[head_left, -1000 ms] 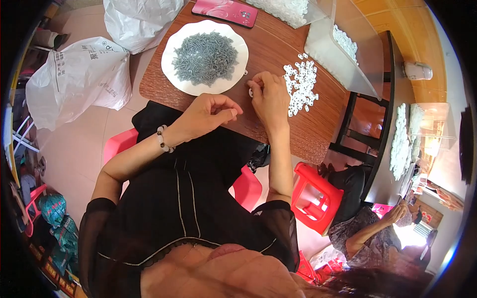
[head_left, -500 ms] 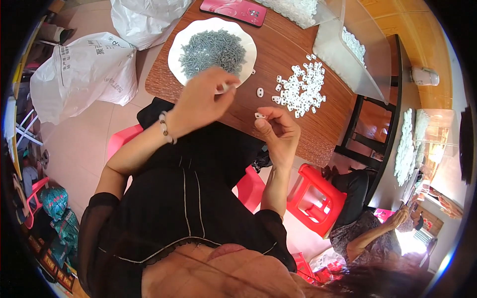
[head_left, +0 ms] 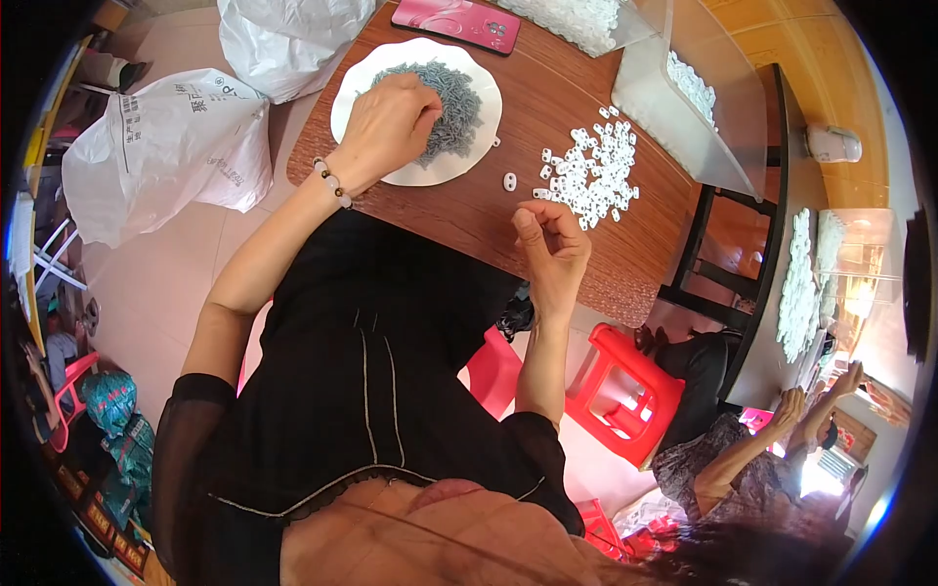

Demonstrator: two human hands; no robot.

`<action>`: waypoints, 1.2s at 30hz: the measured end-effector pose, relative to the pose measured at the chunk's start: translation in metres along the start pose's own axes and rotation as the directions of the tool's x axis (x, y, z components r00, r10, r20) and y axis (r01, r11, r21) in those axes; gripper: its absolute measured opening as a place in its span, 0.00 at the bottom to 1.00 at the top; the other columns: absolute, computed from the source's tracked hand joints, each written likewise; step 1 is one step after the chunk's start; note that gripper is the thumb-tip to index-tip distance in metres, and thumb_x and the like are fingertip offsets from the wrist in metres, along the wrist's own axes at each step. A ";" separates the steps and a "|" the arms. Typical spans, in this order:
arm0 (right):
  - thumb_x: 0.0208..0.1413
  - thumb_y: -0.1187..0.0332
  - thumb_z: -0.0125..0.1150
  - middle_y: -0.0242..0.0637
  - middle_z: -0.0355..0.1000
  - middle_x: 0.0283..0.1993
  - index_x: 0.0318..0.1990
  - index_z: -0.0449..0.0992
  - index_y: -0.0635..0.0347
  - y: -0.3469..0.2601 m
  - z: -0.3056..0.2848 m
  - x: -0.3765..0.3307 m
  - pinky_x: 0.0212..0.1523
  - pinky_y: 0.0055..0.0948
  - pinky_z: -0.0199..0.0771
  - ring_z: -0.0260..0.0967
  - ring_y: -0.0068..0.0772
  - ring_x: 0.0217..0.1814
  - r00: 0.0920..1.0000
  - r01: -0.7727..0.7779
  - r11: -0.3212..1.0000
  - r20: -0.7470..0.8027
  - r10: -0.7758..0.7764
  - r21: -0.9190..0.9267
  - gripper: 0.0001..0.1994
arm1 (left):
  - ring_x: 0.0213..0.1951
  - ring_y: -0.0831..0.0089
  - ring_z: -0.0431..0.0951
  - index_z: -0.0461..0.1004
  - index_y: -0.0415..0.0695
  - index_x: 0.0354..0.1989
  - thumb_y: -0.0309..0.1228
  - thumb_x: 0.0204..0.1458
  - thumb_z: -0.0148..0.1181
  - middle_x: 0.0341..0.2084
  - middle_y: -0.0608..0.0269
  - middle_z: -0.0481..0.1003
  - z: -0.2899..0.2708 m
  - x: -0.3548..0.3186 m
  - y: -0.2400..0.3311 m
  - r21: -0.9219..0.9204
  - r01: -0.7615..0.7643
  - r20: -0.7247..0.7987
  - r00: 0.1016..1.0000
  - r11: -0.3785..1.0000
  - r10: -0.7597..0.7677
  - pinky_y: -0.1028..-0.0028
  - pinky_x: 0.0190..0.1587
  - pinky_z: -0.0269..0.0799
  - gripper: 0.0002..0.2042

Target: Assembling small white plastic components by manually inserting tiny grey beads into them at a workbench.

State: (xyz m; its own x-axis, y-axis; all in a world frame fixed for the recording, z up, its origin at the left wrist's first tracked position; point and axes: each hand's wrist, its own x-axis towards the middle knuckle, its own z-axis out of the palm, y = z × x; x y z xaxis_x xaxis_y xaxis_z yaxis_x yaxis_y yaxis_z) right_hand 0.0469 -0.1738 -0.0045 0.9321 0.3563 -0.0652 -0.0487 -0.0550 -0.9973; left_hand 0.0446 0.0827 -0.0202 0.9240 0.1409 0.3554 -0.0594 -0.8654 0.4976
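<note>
A white scalloped plate [head_left: 491, 103] holds a heap of small grey screw-like pieces [head_left: 455, 105]. Over the heap is my left hand [head_left: 393, 127], its fingers curled downward and closed at the pile; their tips and anything in them are hidden. Above the front of the table, my right hand [head_left: 555, 244] has thumb and forefinger pinched together. What that pinch holds cannot be made out. Small white oval pieces with two holes [head_left: 594, 176] lie in a loose heap beyond my right hand. One single white piece [head_left: 509, 182] rests apart, between heap and plate.
The brown wooden table [head_left: 430, 220] also bears a pink phone [head_left: 457, 24] and a clear-sided bin of white pieces [head_left: 645, 107] at the back. White sacks [head_left: 176, 146] stand left. At right are a red stool [head_left: 625, 396] and another person's hands [head_left: 789, 415] at a second table.
My left hand has moved away from my right, forward and left over the grey heap. The white piece seen in my right fingertips is now out of sight; that hand stays nearly in place.
</note>
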 end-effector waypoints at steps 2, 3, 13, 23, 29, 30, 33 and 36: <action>0.55 0.73 0.63 0.24 0.71 0.30 0.37 0.77 0.64 -0.001 0.001 0.005 0.35 0.15 0.64 0.63 0.14 0.31 1.000 -0.001 1.000 -0.011 0.001 -0.005 0.05 | 0.28 0.62 0.73 0.77 0.42 0.32 0.28 0.50 0.59 0.26 0.59 0.72 -0.003 0.000 0.004 -0.088 0.049 -0.016 0.999 0.995 -0.050 0.68 0.30 0.67 0.04; 0.56 0.72 0.63 0.25 0.72 0.30 0.38 0.78 0.64 -0.003 0.003 0.008 0.35 0.16 0.65 0.64 0.14 0.32 1.000 0.017 0.999 0.008 -0.016 -0.044 0.05 | 0.25 0.65 0.72 0.76 0.42 0.32 0.28 0.51 0.59 0.25 0.60 0.72 -0.006 0.000 0.006 -0.177 0.094 -0.027 0.995 0.980 -0.100 0.70 0.28 0.66 0.04; 0.58 0.68 0.60 0.31 0.75 0.35 0.39 0.78 0.66 -0.017 0.025 0.024 0.37 0.18 0.68 0.69 0.17 0.34 0.996 0.029 0.996 0.083 -0.022 -0.081 0.09 | 0.32 0.89 0.67 0.73 0.37 0.37 0.27 0.58 0.57 0.29 0.76 0.70 -0.016 -0.026 0.040 -0.748 0.404 0.331 0.915 0.526 -0.231 0.85 0.35 0.64 0.05; 0.58 0.71 0.59 0.32 0.77 0.35 0.40 0.76 0.64 -0.017 0.011 0.000 0.30 0.14 0.67 0.70 0.14 0.35 0.996 -0.068 0.991 0.072 0.060 0.115 0.06 | 0.28 0.84 0.68 0.75 0.35 0.33 0.30 0.54 0.59 0.23 0.69 0.72 -0.002 -0.036 0.071 -0.790 0.399 0.380 0.914 0.465 -0.139 0.80 0.32 0.65 0.09; 0.57 0.72 0.61 0.27 0.75 0.33 0.38 0.77 0.66 -0.016 0.009 -0.008 0.33 0.13 0.66 0.67 0.12 0.34 1.000 -0.001 0.999 -0.017 0.002 0.045 0.06 | 0.30 0.88 0.66 0.74 0.37 0.35 0.29 0.57 0.58 0.27 0.74 0.71 -0.004 -0.036 0.078 -0.740 0.424 0.442 0.892 0.522 -0.097 0.84 0.32 0.63 0.07; 0.56 0.73 0.62 0.27 0.74 0.32 0.37 0.77 0.67 -0.017 0.010 -0.009 0.33 0.13 0.65 0.67 0.12 0.33 0.999 -0.002 1.000 -0.033 0.003 0.024 0.06 | 0.30 0.88 0.66 0.74 0.37 0.35 0.29 0.57 0.58 0.27 0.74 0.71 -0.003 -0.037 0.079 -0.739 0.424 0.442 0.891 0.524 -0.098 0.84 0.32 0.63 0.07; 0.54 0.74 0.64 0.27 0.74 0.30 0.36 0.77 0.67 -0.016 0.009 -0.011 0.32 0.13 0.65 0.66 0.12 0.31 0.998 0.001 1.000 -0.060 -0.002 -0.011 0.05 | 0.29 0.88 0.65 0.74 0.37 0.34 0.30 0.57 0.59 0.26 0.74 0.70 -0.001 -0.039 0.081 -0.761 0.401 0.413 0.906 0.511 -0.095 0.84 0.31 0.62 0.07; 0.53 0.75 0.64 0.27 0.74 0.29 0.36 0.77 0.67 -0.015 0.009 -0.011 0.32 0.13 0.65 0.66 0.13 0.30 0.996 0.029 0.999 -0.084 -0.032 -0.031 0.05 | 0.29 0.89 0.65 0.73 0.37 0.34 0.30 0.57 0.59 0.26 0.75 0.70 -0.002 -0.040 0.083 -0.752 0.423 0.435 0.895 0.506 -0.101 0.84 0.31 0.62 0.08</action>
State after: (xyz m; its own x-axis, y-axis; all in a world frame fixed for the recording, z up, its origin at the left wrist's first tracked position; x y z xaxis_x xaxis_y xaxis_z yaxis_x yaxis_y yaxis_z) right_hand 0.0339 -0.1691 0.0105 0.9601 0.2781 -0.0302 -0.0101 -0.0733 -0.9973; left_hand 0.0020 0.0063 0.0084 0.9971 0.0047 -0.0765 0.0765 -0.0170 0.9969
